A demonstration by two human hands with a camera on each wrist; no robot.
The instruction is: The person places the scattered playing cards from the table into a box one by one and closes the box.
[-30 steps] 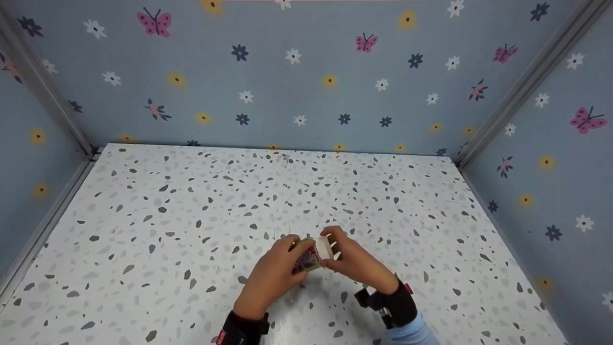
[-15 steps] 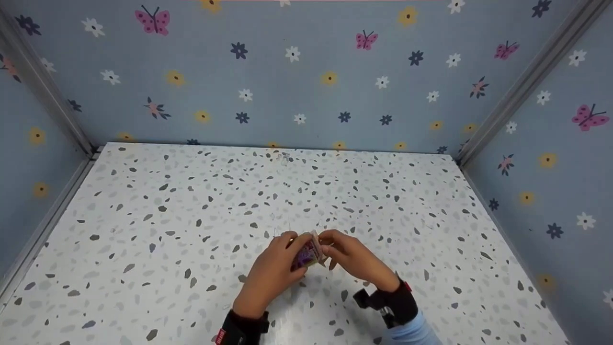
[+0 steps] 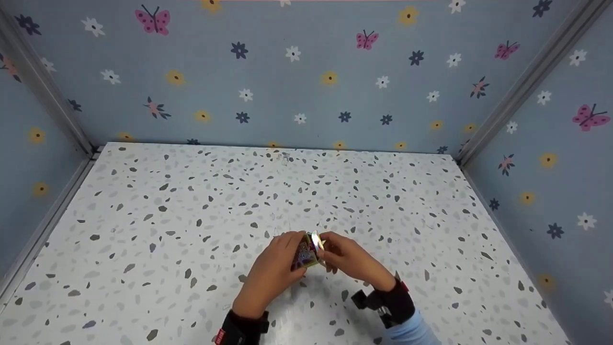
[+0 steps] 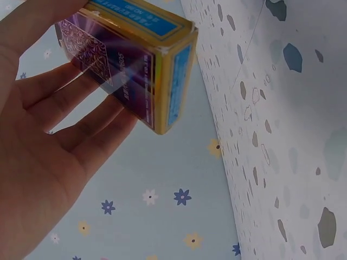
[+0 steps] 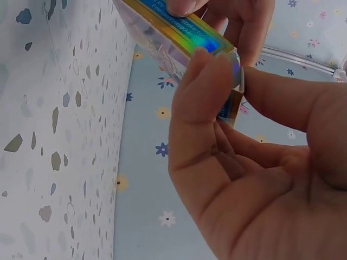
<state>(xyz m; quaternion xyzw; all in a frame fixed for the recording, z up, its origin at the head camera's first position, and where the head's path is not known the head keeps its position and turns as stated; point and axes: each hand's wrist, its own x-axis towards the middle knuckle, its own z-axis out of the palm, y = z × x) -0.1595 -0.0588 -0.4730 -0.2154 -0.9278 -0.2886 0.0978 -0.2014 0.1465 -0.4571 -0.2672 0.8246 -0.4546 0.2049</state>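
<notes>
A small playing card box with a purple printed face and gold-and-blue edges is held up over the near part of the table. My left hand grips it from the left, thumb on one side and fingers on the other. My right hand is at the box's right end, where thumb and forefinger pinch the shiny end flap. The right wrist view has these fingertips against the flap and the box's corner. From the left wrist view, the purple face of the box and its narrow edges show. What lies inside is hidden.
Beneath the hands spreads a white speckled tabletop. Blue walls with flowers and butterflies stand behind it and at both sides, with grey metal strips in the corners. Black straps sit on both wrists.
The pale end flap, standing out from the box a second ago, is now folded in close to its end. The right fingers have moved left onto it; the left hand has kept its place.
</notes>
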